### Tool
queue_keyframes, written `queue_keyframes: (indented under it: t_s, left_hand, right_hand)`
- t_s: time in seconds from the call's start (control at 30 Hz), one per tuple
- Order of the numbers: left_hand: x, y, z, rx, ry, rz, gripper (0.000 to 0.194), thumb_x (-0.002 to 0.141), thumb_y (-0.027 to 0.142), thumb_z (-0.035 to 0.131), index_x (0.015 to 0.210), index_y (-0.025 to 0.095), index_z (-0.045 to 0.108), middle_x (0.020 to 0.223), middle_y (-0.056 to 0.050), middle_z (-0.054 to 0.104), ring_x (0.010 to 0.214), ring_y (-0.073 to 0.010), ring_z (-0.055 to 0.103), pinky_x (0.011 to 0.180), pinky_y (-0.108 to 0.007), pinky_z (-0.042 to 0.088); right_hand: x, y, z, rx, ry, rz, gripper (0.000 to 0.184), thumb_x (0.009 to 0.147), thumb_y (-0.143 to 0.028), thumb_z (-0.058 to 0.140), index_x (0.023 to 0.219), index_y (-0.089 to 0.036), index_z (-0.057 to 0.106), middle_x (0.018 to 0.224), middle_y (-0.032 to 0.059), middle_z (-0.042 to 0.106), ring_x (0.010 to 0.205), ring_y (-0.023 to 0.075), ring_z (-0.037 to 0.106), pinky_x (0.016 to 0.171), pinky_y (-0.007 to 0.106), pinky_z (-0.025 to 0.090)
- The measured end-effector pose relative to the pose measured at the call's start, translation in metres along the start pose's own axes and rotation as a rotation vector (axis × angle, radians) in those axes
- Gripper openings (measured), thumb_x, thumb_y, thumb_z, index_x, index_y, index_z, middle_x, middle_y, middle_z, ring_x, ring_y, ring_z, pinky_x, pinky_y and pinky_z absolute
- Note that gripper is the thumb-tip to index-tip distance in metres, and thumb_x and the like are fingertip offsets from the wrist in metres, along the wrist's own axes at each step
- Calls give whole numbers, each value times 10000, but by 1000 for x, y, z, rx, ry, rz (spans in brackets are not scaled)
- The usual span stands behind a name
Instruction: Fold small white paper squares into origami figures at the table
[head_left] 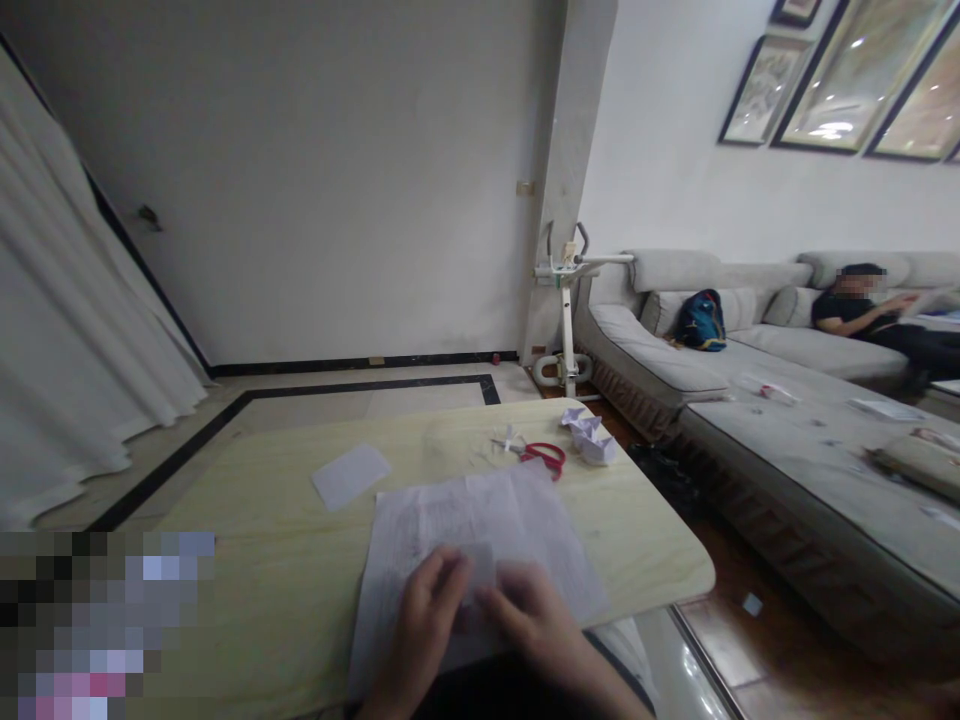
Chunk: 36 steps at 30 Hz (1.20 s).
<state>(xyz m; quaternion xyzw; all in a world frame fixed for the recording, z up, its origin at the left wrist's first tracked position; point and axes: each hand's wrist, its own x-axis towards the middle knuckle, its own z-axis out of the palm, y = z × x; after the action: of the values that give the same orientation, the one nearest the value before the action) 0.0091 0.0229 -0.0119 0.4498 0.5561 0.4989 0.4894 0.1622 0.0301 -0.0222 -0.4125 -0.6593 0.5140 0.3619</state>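
Note:
A large white sheet of paper (pixel 480 520) lies on the pale wooden table (pixel 285 560) in front of me. My left hand (pixel 424 620) and my right hand (pixel 536 615) rest side by side on the sheet's near part. Their fingers curl inward and press on a small folded piece of paper (pixel 480 570) between them. Both hands are blurred, so the exact grip is unclear.
Red-handled scissors (pixel 544 456), crumpled white paper (pixel 590 435) and a small paper slip (pixel 350 475) lie farther back on the table. A grey sofa (pixel 787 420) with a blue backpack (pixel 700 321) and a seated person (pixel 874 315) stands at right. An exercise machine (pixel 566 310) is by the wall.

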Motion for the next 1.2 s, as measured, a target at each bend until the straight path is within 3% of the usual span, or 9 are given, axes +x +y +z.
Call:
queue_keyframes:
  t_s: [0.23, 0.37, 0.47, 0.53, 0.63, 0.9, 1.07, 1.2]
  left_hand:
    - [0, -4, 0, 26, 11, 44, 314, 773, 515, 618, 803, 208, 677, 696, 2, 661, 600, -175, 608, 485, -228, 491]
    - [-2, -5, -1, 32, -5, -10, 321, 765, 516, 617, 842, 212, 685, 774, -15, 705, 698, -217, 662, 526, -259, 527]
    - [0, -10, -2, 46, 115, -55, 282, 717, 468, 660, 845, 220, 707, 946, -60, 750, 966, -294, 675, 765, -350, 568]
    - [3, -16, -4, 48, 207, -82, 259, 686, 433, 684, 829, 219, 712, 1070, -93, 744, 1124, -325, 623, 940, -409, 509]
    - [7, -24, -5, 49, 232, -112, 280, 698, 421, 675, 878, 210, 717, 1171, -119, 717, 1201, -332, 585, 1044, -452, 432]
    - [7, -30, -8, 62, 194, -59, 344, 708, 462, 670, 931, 207, 730, 1167, -104, 720, 1191, -327, 593, 1044, -431, 431]
    - [5, -32, -9, 15, 103, -61, 452, 688, 513, 701, 994, 180, 711, 1088, -87, 742, 1128, -322, 627, 938, -380, 505]
    - [0, -33, -4, -12, 120, -22, 491, 693, 510, 700, 1051, 176, 687, 1116, -86, 732, 1133, -310, 632, 895, -330, 525]
  right_hand:
    - [-1, -10, -4, 33, -64, -8, 484, 908, -571, 495, 699, -142, 575, 652, -16, 473, 621, 125, 414, 566, 234, 354]
    - [0, -6, -7, 54, 15, 24, 499, 869, -620, 504, 644, -175, 486, 625, -31, 411, 606, 124, 384, 545, 235, 331]
    - [1, -2, -6, 46, 75, 26, 484, 867, -606, 502, 625, -196, 409, 618, -47, 349, 599, 120, 351, 541, 237, 311]
    - [1, 0, -5, 25, 83, 30, 467, 878, -572, 501, 620, -202, 383, 622, -50, 333, 604, 120, 346, 546, 239, 307]
    - [0, 1, -4, 17, 56, 36, 443, 893, -543, 494, 629, -203, 386, 633, -47, 346, 612, 122, 356, 549, 239, 313]
    - [-1, 4, -2, -1, 101, 18, 460, 869, -592, 527, 638, -196, 488, 629, -27, 430, 661, 148, 412, 590, 247, 368]
    - [0, 5, -2, 8, 71, 31, 456, 891, -569, 507, 633, -196, 452, 622, -42, 379, 615, 129, 376, 554, 241, 336]
    - [1, 7, -2, 1, 95, 15, 455, 896, -560, 508, 638, -187, 471, 638, -37, 399, 636, 132, 394, 591, 245, 360]
